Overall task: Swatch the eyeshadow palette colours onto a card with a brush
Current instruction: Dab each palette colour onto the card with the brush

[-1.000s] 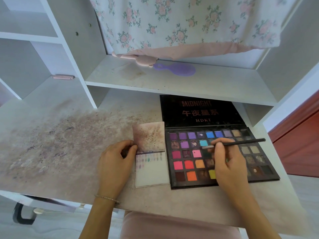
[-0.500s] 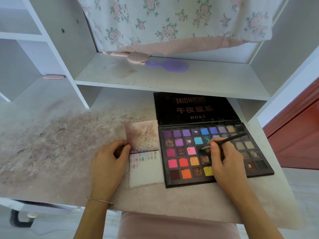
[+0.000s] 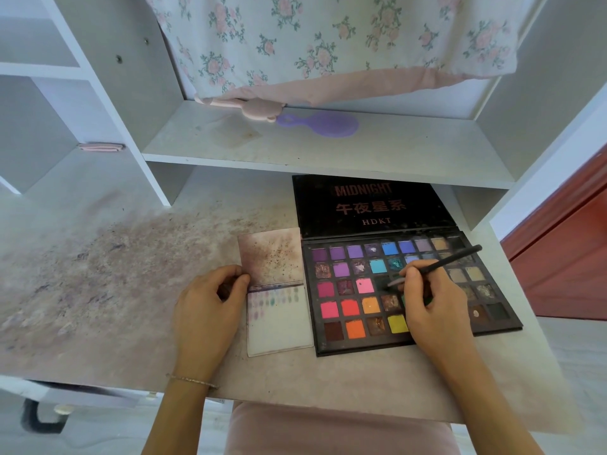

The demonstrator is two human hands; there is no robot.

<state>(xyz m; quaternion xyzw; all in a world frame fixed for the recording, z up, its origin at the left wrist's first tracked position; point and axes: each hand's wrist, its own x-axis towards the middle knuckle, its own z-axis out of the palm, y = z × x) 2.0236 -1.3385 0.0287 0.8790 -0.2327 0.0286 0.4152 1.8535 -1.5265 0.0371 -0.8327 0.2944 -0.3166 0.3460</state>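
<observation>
The open black eyeshadow palette point(image 3: 354, 310) lies on the desk at centre right, its lid flat behind it and its rows of coloured pans facing up. A white card point(image 3: 279, 326) sits against its left side, with a row of small faint swatches under a dark line. My right hand point(image 3: 433, 307) pinches a thin black brush point(image 3: 453, 257); the brush tip touches a dark pan in the middle row. My left hand point(image 3: 210, 307) rests with curled fingers on the card's left edge and holds it down. My right hand covers several pans.
The desk top point(image 3: 115, 274) is stained with purple powder on the left. A shelf above holds a purple hair brush point(image 3: 322, 124) and a pink item point(image 3: 253, 110) under a hanging floral cloth point(image 3: 328, 44). A red door point(image 3: 565, 257) stands at right.
The brush tip has moved from the upper pans down and left into a dark pan in the middle row. My left hand has stayed on the card's edge.
</observation>
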